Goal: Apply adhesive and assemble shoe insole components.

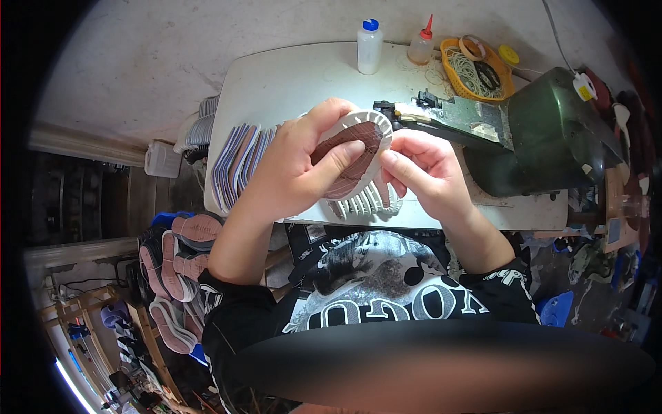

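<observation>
A shoe sole (355, 150) with a pinkish-brown face and a white, ribbed rim is held up over the front of the table. My left hand (303, 159) grips it from the left, with the thumb pressed flat on the brown face and the other fingers behind it. At its right edge, my right hand (427, 169) pinches the rim between thumb and forefinger, the remaining fingers curled. Just below the hands, a row of white-edged soles (362, 203) lies on the table. Right behind the held sole is the narrow arm of a dark green machine (448, 121).
Thin layered soles (238, 162) stand stacked on the table's left. A white bottle with a blue cap (369, 52), a red-tipped squeeze bottle (421, 47) and a yellow basket of cord (476, 72) are at the back. More pinkish soles (179, 262) fill a blue container at the left.
</observation>
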`<control>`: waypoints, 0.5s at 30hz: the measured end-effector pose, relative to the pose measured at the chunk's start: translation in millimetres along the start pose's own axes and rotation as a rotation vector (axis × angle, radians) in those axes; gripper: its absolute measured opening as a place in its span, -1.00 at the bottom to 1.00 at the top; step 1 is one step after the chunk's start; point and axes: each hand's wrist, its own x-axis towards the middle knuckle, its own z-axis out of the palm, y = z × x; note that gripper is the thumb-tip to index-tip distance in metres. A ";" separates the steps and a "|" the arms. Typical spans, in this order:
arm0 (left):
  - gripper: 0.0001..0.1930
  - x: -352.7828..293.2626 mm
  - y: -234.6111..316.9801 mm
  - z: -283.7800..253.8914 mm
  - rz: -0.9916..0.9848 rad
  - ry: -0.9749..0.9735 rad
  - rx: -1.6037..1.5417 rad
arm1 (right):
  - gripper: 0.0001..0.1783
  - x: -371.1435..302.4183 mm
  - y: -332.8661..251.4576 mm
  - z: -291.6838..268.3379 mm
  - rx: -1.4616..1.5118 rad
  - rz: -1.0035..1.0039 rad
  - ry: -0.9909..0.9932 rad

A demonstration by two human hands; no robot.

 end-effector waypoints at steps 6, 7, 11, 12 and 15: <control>-0.80 -0.9 11.4 -0.5 -0.093 -0.010 -0.024 | -0.83 -2.0 1.4 2.7 0.021 -0.055 0.128; -0.79 -0.7 10.7 -1.6 -0.108 -0.020 -0.096 | -0.81 -2.6 -0.8 0.9 0.057 -0.023 0.093; -0.79 -4.9 5.7 -4.4 -0.124 -0.008 -0.200 | -0.78 -5.3 -2.8 3.9 0.113 -0.042 0.044; -0.79 -5.7 6.5 -5.2 -0.132 -0.009 -0.229 | -0.78 -5.6 -2.9 4.1 0.113 -0.041 0.041; -0.79 -6.7 9.5 -6.9 -0.148 -0.005 -0.255 | -0.82 -8.6 -0.3 0.1 0.087 -0.051 0.085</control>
